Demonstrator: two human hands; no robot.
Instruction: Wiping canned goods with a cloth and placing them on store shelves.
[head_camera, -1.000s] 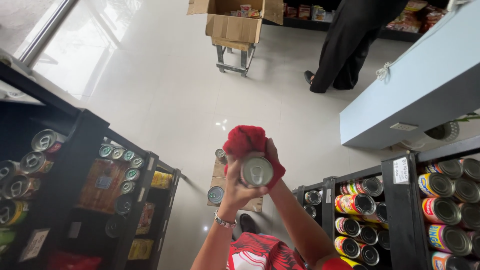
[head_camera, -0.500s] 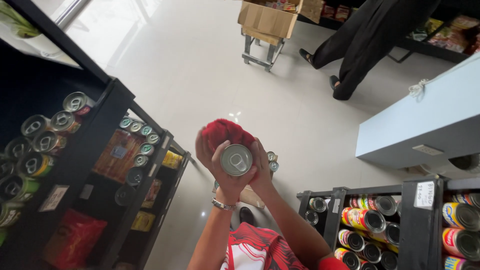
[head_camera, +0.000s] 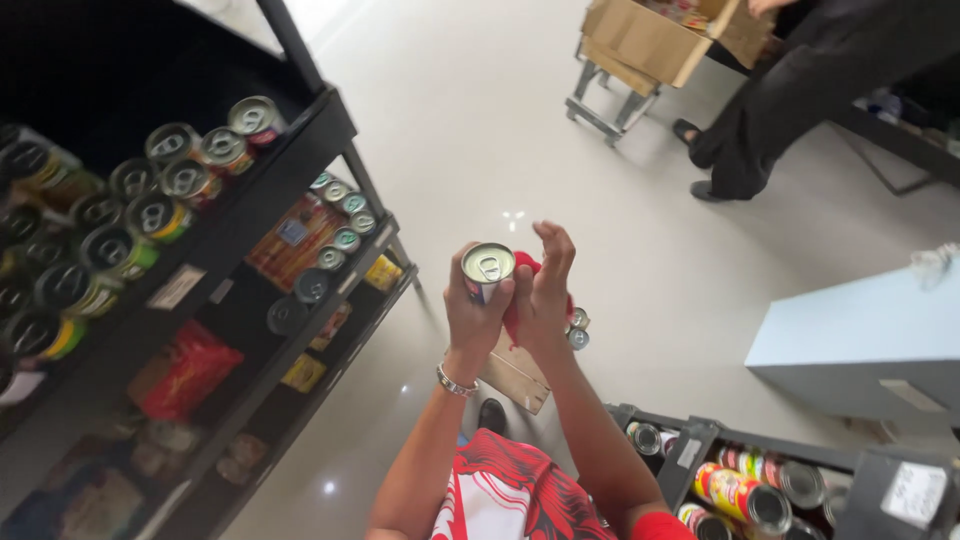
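A tin can (head_camera: 487, 268) with a pull-ring lid was held up in front of the body, above the pale floor (head_camera: 620, 230), its silver top turned toward the camera. It was gripped from the side and below by the left hand (head_camera: 476, 315), whose fingers were wrapped around its body. A red cloth (head_camera: 520, 300) was pressed against the right side of the can, squeezed between the can and the right hand (head_camera: 545, 290). The palm of that hand was laid on the cloth, while its fingers were stretched upward and apart, not curled round anything. A metal bracelet (head_camera: 455, 381) was worn on the left wrist.

Just below the hands, a flap of cardboard (head_camera: 515, 375) and two more small cans (head_camera: 577, 328) were seen on the floor. To the left, a black shelf unit (head_camera: 300, 160) was stocked with rows of cans lying on their sides and with packets on the lower levels. At the lower right, a second black rack (head_camera: 700, 440) was filled with red and yellow cans. A pale blue box (head_camera: 860, 340) was placed to the right. Further off, a person in dark clothes (head_camera: 790, 90) was standing beside a cardboard box (head_camera: 660, 35) set on a metal stand.
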